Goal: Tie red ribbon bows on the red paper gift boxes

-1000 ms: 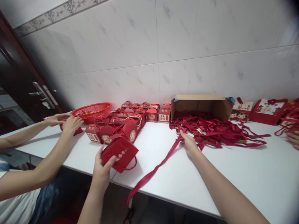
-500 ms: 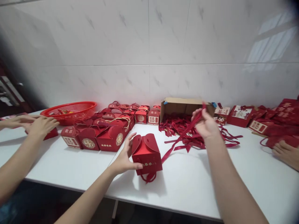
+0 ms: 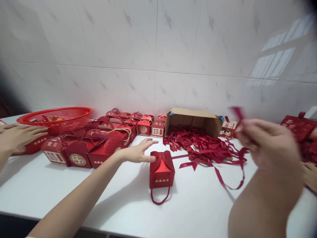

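A small red box (image 3: 161, 170) with a cord handle looped toward the front edge stands on the white table. My left hand (image 3: 138, 151) is open at the box's upper left, its fingers spread and its thumb by the top flap. Raised at the right, my right hand (image 3: 267, 142) is blurred and pinches a dark red ribbon (image 3: 241, 168), whose lower part hangs in a curve. Behind the box, a pile of red ribbons (image 3: 198, 142) spills from a cardboard box (image 3: 193, 113) lying on its side.
Rows of red gift boxes (image 3: 91, 147) stand at the left, beside a red plastic basket (image 3: 56, 119). Another person's hands (image 3: 19, 135) touch a red box at the far left. One more hand (image 3: 310, 175) is at the right edge, near red bags (image 3: 297, 127).
My right hand has moved right and closer with the ribbon. My left hand has loosened from the box and opened at its top. The view has shifted a little.
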Motion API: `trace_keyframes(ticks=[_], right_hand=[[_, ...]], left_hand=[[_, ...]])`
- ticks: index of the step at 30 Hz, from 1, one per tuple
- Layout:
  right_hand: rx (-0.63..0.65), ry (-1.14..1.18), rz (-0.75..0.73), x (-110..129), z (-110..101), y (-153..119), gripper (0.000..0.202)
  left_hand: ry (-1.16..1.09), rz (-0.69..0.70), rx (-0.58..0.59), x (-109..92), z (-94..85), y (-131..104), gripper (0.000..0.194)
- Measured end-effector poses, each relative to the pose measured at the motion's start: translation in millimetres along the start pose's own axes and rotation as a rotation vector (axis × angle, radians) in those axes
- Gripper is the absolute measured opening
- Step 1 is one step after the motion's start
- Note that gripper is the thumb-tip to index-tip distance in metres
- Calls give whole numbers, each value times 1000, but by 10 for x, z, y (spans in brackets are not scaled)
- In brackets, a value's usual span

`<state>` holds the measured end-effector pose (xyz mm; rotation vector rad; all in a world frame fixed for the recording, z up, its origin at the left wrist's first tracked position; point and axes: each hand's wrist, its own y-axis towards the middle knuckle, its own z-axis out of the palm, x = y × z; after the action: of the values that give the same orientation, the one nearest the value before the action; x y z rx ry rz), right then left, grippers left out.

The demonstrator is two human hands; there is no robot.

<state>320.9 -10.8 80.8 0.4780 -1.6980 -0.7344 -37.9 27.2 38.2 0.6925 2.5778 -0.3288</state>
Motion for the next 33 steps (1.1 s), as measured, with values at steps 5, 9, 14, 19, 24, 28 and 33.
trace_keyframes(ticks=[5, 9, 14, 19, 24, 28, 33], right_hand=[[915, -291, 270, 58, 770, 141, 36], [1063, -345, 346, -150, 997, 133, 31], [996, -362, 423, -261, 1092, 123, 28], [997, -374, 452, -294, 1089, 130, 30], [1087, -434, 437, -273, 1113, 117, 34], [1101, -422, 422, -256, 1126, 106, 33], [1060, -484, 481, -264, 1111, 99, 33]], left_hand=[[202, 7, 106, -412, -181, 64, 52], [279, -113, 125, -487, -41, 144, 54], [289, -99, 175, -485, 12, 190, 45], [271, -89, 179, -505, 9, 193, 42], [247, -55, 188, -520, 6, 204, 38], [169, -13, 114, -484, 24, 238, 33], [65, -40, 48, -405, 65, 300, 36]])
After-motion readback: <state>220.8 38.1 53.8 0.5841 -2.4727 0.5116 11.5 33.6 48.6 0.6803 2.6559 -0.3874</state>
